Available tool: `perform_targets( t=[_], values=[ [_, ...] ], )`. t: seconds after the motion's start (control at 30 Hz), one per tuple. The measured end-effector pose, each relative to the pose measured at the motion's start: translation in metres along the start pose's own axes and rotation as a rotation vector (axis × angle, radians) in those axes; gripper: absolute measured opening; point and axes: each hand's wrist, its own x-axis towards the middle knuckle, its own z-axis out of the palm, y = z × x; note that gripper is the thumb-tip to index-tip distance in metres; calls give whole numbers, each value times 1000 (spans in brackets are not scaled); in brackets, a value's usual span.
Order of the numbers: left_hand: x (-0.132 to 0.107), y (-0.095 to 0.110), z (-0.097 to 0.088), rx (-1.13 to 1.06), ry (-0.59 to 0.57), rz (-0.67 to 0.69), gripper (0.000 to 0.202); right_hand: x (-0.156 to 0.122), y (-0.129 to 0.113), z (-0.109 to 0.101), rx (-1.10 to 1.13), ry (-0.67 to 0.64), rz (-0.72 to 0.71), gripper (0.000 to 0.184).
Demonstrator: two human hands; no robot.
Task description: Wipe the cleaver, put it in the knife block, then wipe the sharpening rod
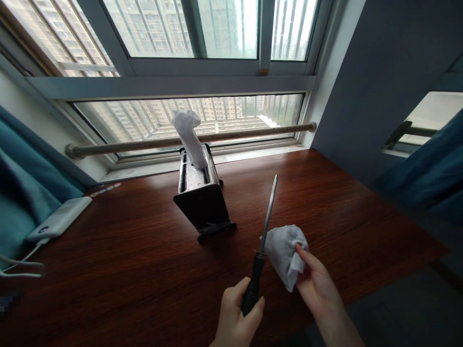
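My left hand (238, 311) is wrapped round the black handle of a sharpening steel (268, 212), whose metal rod points up and away from me. In my right hand (318, 279) is a bunched white cloth (285, 250), pinched between thumb and fingers. The cloth lies right beside the lower end of the rod; whether it touches the metal I cannot tell. Beyond both hands a black and silver knife block (204, 207) stands on the brown wooden table (126, 250). A second piece of white cloth or tissue (190, 137) sticks up out of its top slot.
At the left edge of the table lies a white power bank (61, 219) with a white cable (21, 264). A metal rail (144, 146) runs along the window behind the table. Blue curtains (29, 159) hang at the left and right.
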Motion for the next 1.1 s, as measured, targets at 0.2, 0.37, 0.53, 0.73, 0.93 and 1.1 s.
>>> perform_targets(
  t=[0.2,0.37,0.53,0.73,0.93,1.1],
  values=[
    [4,-8,-4,24,-61,7,22,-3,-2,4,-263,-87,-301,45],
    [9,0,-3,68,-216,25,26,-4,8,16,-131,-208,46,32],
    [7,12,-5,75,-257,20,17,-1,14,16,-189,-329,79,31],
    [2,10,-5,-76,-206,-41,18,5,8,15,-235,-292,14,30],
    [4,-13,-7,38,-305,3,7,17,-13,19,-173,-194,-84,31],
    [-7,-22,-18,65,-289,-1,9,32,-34,18,-167,-94,-233,30]
  ],
)
